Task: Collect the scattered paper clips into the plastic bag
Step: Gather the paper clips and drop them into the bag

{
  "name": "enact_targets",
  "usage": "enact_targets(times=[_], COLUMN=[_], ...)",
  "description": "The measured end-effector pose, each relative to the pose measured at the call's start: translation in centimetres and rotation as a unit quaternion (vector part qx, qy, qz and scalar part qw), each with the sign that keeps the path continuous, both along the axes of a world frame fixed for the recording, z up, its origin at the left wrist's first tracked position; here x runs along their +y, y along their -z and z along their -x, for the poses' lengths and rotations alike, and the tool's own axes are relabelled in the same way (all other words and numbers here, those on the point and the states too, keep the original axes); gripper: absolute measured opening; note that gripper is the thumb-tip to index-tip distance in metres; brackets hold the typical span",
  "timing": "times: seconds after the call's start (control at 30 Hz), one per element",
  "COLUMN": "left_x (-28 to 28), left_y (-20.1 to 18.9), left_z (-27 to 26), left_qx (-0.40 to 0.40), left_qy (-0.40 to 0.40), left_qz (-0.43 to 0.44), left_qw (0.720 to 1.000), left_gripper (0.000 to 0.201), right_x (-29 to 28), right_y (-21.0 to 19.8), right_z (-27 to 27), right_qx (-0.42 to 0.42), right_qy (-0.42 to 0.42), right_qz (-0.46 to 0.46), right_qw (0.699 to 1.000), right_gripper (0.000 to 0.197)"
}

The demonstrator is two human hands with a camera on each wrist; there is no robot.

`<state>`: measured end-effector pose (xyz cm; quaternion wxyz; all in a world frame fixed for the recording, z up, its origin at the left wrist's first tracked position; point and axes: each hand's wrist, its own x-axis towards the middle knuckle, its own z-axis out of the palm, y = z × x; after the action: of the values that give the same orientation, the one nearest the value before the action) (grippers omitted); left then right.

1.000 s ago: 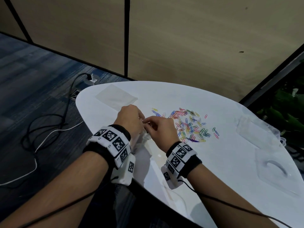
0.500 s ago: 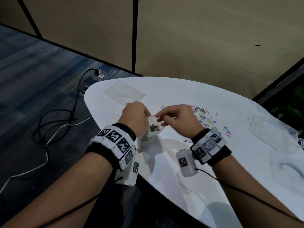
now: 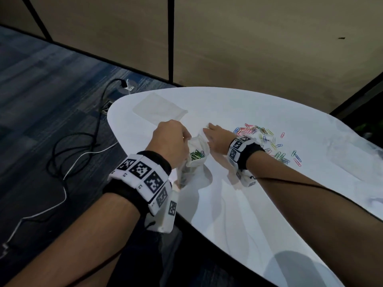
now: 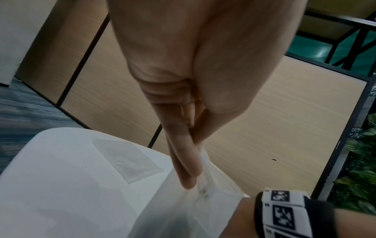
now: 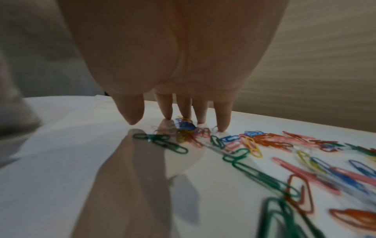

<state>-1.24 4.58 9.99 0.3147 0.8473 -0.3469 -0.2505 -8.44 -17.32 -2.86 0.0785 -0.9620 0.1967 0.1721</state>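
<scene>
A small clear plastic bag [image 3: 195, 160] hangs open at the near left edge of the white table [image 3: 248, 204], with several green and yellow clips [image 3: 198, 155] inside. My left hand [image 3: 185, 137] pinches the bag [image 4: 203, 201] by its rim between thumb and fingers [image 4: 187, 169]. Coloured paper clips [image 3: 267, 141] lie scattered right of the bag. My right hand [image 3: 211, 129] lies beside the bag, fingers straight. In the right wrist view its fingertips [image 5: 222, 127] touch the table by a small clump of clips [image 5: 184, 128] at the end of the pile [image 5: 264, 145].
A second flat clear bag [image 3: 159, 109] lies at the table's far left, also seen in the left wrist view [image 4: 126, 159]. Clear plastic packaging [image 3: 352, 154] sits at the right edge. Cables [image 3: 72, 152] trail over the floor to the left. A wood-panel wall stands behind.
My right hand has left the bag's mouth and come down flat on the table at the left end of the clip pile. My left hand still holds the bag, which now hangs open.
</scene>
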Motion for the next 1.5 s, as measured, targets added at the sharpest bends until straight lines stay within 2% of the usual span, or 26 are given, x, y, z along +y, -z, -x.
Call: enact_targets(times=[0.13,0.27,0.4,0.47,0.5,0.57,0.63,0.73,0.77,0.83,0.87,0.9,0.93,1.0,1.03,1.1,1.2,1.27,1.33,1.43,1.5], left_x=[0.1,0.1,0.1,0.1,0.1,0.1,-0.1,-0.4,-0.5,-0.6,-0.7,-0.7,-0.7,-0.7,-0.7,-0.8,-0.8,-0.8,-0.7,-0.6,-0.4], left_y=[0.1,0.1,0.2,0.3,0.3,0.2,0.2,0.2,0.2,0.3,0.3,0.4,0.4,0.5,0.6,0.6,0.7,0.6,0.5,0.3,0.3], left_z=[0.1,0.4,0.2,0.0,0.1,0.1,0.3,0.6,0.7,0.9,1.0,1.0,0.9,0.8,0.8,0.8,0.7,0.7,0.7,0.6,0.6], left_qx=[-0.010,-0.008,-0.007,-0.006,-0.006,-0.009,-0.011,-0.012,-0.011,-0.012,-0.013,-0.013,-0.011,-0.001,0.005,0.015,0.022,0.019,0.012,0.009,0.007], left_qy=[0.003,0.011,0.009,0.006,0.007,0.012,0.016,0.017,0.017,0.018,0.018,0.017,0.014,0.005,0.003,0.001,0.003,0.006,0.008,0.014,0.013], left_qz=[-0.003,-0.004,-0.008,-0.008,-0.007,-0.006,-0.006,-0.005,-0.004,-0.002,0.001,0.004,0.007,0.010,0.010,0.011,0.013,0.014,0.014,0.011,0.008], left_qw=[1.000,1.000,1.000,1.000,1.000,1.000,1.000,1.000,1.000,1.000,1.000,1.000,1.000,1.000,1.000,1.000,1.000,1.000,1.000,1.000,1.000], left_gripper=[0.023,0.024,0.023,0.023,0.023,0.022,0.020,0.017,0.017,0.017,0.017,0.017,0.017,0.017,0.017,0.016,0.017,0.018,0.019,0.020,0.019], right_x=[1.0,1.8,0.7,0.2,-0.1,-0.4,0.1,2.5,3.8,6.5,7.7,8.5,9.2,10.1,10.3,10.6,11.0,10.9,10.8,10.6,10.2], right_y=[1.1,0.9,-0.5,-0.9,-1.1,-1.7,-3.1,-6.5,-7.6,-9.2,-9.6,-9.5,-9.3,-8.7,-8.4,-8.6,-9.7,-9.9,-10.1,-10.7,-10.9], right_z=[2.8,5.0,5.7,6.1,6.6,7.3,7.9,7.9,7.8,7.3,7.1,6.9,6.8,6.4,6.3,5.9,5.2,4.7,4.6,4.7,5.1], right_qx=[-0.041,-0.081,-0.074,-0.142,-0.192,-0.279,-0.341,-0.436,-0.446,-0.437,-0.425,-0.411,-0.400,-0.377,-0.369,-0.355,-0.293,-0.246,-0.230,-0.250,-0.283], right_qy=[-0.052,-0.036,0.072,0.174,0.237,0.363,0.419,0.406,0.386,0.339,0.319,0.302,0.285,0.255,0.243,0.207,0.097,0.047,0.041,0.064,0.090], right_qz=[0.064,0.087,0.052,-0.007,-0.046,-0.154,-0.259,-0.453,-0.503,-0.564,-0.579,-0.577,-0.552,-0.443,-0.383,-0.284,-0.182,-0.161,-0.160,-0.175,-0.224], right_qw=[0.996,0.992,0.993,0.974,0.951,0.875,0.801,0.663,0.631,0.613,0.618,0.638,0.674,0.772,0.811,0.866,0.934,0.955,0.959,0.950,0.928], right_gripper=[0.036,0.022,0.022,0.018,0.015,0.012,0.013,0.011,0.015,0.018,0.016,0.014,0.014,0.014,0.013,0.013,0.016,0.019,0.017,0.013,0.013])
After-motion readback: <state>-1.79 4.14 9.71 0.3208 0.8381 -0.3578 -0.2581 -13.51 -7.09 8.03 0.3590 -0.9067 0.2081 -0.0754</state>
